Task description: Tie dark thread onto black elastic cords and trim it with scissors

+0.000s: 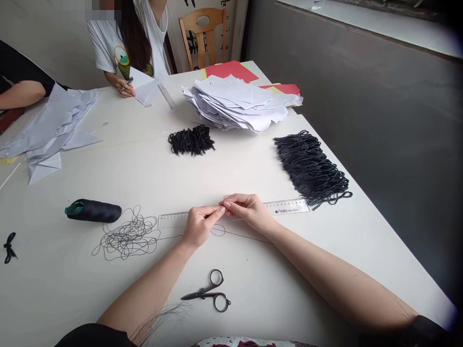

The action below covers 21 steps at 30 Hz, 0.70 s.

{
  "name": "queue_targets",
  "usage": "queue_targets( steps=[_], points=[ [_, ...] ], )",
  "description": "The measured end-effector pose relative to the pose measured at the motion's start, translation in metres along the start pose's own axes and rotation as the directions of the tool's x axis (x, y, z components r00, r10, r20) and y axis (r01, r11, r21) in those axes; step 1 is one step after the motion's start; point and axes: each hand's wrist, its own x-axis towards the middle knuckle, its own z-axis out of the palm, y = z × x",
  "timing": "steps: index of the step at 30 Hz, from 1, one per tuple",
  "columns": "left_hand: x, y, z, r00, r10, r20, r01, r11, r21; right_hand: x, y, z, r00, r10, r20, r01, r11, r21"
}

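Observation:
My left hand [201, 222] and my right hand [249, 207] meet fingertip to fingertip above a clear ruler [287, 206]. Both are closed in a pinch on dark thread [218, 235], which makes a small loop just below the fingers. The exact grip point is covered by the fingertips. To the left, the thread trails into a loose tangle [126, 238] beside a dark spool with a green core [94, 210]. Folding scissors [208, 291] lie spread on the table, nearer to me than the hands.
Black looped cords lie in a large bundle [311, 166] at right and a smaller one [191, 140] ahead. White papers [235, 101] are piled at the back. Across the white table [119, 168], a person holds a pen [127, 84] over folded paper. Another person's arm [21, 94] rests at far left.

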Motion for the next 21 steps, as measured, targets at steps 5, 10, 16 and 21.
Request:
queue_targets(
  steps=[5,10,16,21],
  points=[
    [0.0,-0.001,0.001,1.0,0.008,0.004,-0.008,0.999,0.031,0.0,0.0,-0.003,0.999,0.015,0.036,-0.014,1.0,-0.01],
    [0.0,0.001,-0.001,0.998,-0.021,-0.056,0.023,0.999,0.031,-0.002,-0.003,-0.004,0.997,0.069,0.043,-0.071,0.997,0.041],
    [0.001,0.005,-0.001,0.998,-0.029,-0.052,0.027,0.999,-0.042,0.0,-0.002,-0.002,0.997,0.069,0.038,-0.072,0.995,0.074],
    [0.002,0.009,-0.001,1.0,-0.02,-0.015,0.019,0.999,-0.048,0.0,0.006,-0.004,0.999,-0.003,0.054,0.0,0.999,0.04]
  ],
)
